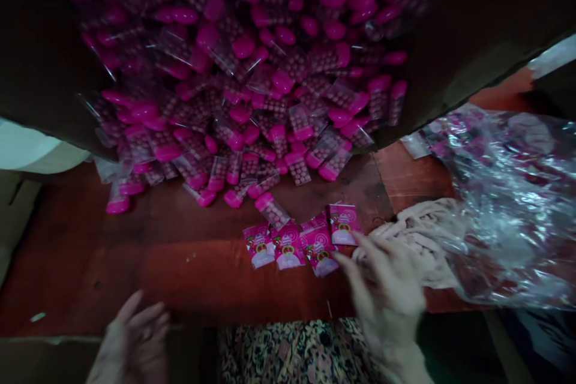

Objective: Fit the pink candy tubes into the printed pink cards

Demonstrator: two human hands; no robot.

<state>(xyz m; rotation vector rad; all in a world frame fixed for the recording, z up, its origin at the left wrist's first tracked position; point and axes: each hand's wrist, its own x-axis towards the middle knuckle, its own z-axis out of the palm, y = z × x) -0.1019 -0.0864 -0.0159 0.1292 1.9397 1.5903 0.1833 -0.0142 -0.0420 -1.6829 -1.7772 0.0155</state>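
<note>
My right hand (389,288), somewhat smeared by motion, reaches over the table with its fingers apart. Its fingertips are at the edge of a small pink printed packet (342,222) at the right end of a short row. Beside that packet lie other pink packets, including one with a green and red print (320,252) and another (288,246). A clear candy box with a pink cap (272,210) touches the row from above. Low at the left, my left hand (137,336) is held with its fingers stretched out and nothing in them.
A large heap of clear pink-capped boxes with small balls inside (243,102) spills from a dark open container onto the red wooden table (148,258). To the right lie a crumpled pale cloth (427,240) and a shiny clear plastic bag (513,222).
</note>
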